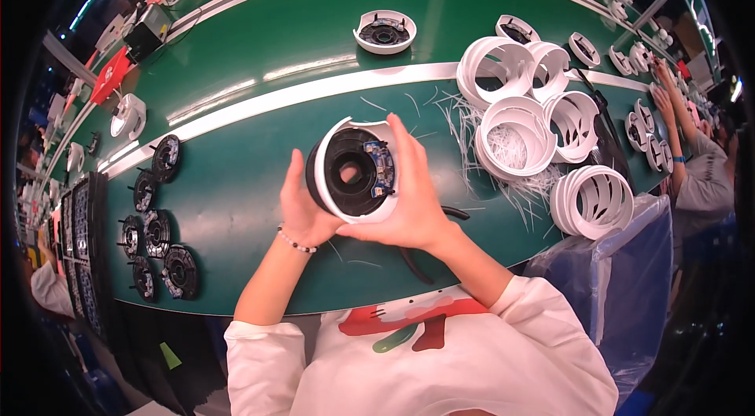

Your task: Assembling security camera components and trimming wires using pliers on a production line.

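Observation:
Between my two hands, above the green bench, is a white ring-shaped housing [376, 213] with a round black disc [334, 155] seated in it. The disc has a hole in its centre, and a blue circuit board [381, 167] lies along its right side. My left hand [308, 208] cups the housing from the lower left, a beaded bracelet on its wrist. From the right, my right hand [413, 196] wraps it, fingers pointing up along its outer side. The undersides of both grips are hidden.
Several black discs with circuit boards [157, 233] lie at the left. Stacked white rings [515, 137] stand at the right among thin white plastic strips [507, 188]. A white housing with a black disc [384, 31] sits beyond the pale rail. Another person's arms [672, 101] reach in far right.

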Demonstrator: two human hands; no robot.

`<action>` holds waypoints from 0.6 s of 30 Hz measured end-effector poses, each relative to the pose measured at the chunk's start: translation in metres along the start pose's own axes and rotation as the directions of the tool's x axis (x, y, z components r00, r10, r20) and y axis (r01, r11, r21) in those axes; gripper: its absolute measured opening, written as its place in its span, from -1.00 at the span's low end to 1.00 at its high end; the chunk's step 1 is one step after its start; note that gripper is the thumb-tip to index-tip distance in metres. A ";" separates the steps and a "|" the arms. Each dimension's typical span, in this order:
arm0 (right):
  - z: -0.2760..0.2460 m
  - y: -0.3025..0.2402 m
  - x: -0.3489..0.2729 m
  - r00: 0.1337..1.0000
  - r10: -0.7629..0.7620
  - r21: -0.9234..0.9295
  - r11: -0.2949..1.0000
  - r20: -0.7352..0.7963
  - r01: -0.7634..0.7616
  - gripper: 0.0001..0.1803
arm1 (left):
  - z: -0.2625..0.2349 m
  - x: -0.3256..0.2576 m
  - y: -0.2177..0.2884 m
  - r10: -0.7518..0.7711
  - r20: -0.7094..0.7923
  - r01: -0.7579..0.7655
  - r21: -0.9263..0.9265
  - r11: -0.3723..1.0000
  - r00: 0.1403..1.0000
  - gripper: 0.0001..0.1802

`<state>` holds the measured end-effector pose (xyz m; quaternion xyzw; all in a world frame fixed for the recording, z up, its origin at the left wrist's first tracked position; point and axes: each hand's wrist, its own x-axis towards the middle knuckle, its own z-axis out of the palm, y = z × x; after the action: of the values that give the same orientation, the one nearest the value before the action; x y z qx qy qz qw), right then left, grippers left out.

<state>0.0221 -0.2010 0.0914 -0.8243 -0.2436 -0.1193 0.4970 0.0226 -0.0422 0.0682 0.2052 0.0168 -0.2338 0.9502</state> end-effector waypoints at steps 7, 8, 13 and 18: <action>-0.002 -0.001 0.001 0.993 -0.078 0.057 0.996 0.086 0.073 0.34 | -0.011 0.005 0.007 0.008 0.026 -0.007 -0.016 1.000 1.000 -0.44; -0.002 -0.003 -0.001 0.989 -0.111 0.044 0.993 0.094 0.107 0.30 | -0.009 0.004 0.007 0.005 -0.006 -0.005 0.012 1.000 1.000 -0.47; 0.002 -0.006 -0.004 0.976 -0.197 -0.097 0.974 0.091 0.205 0.23 | 0.003 0.000 -0.001 0.083 -0.078 -0.075 0.094 0.993 0.993 -0.48; -0.006 0.005 0.007 0.969 -0.167 0.002 0.986 0.182 0.169 0.29 | 0.002 -0.004 -0.003 0.140 -0.076 -0.134 0.082 0.988 0.987 -0.50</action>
<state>0.0307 -0.2062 0.0937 -0.8114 -0.3562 -0.0869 0.4551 0.0176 -0.0442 0.0693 0.2516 0.0324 -0.1599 0.9540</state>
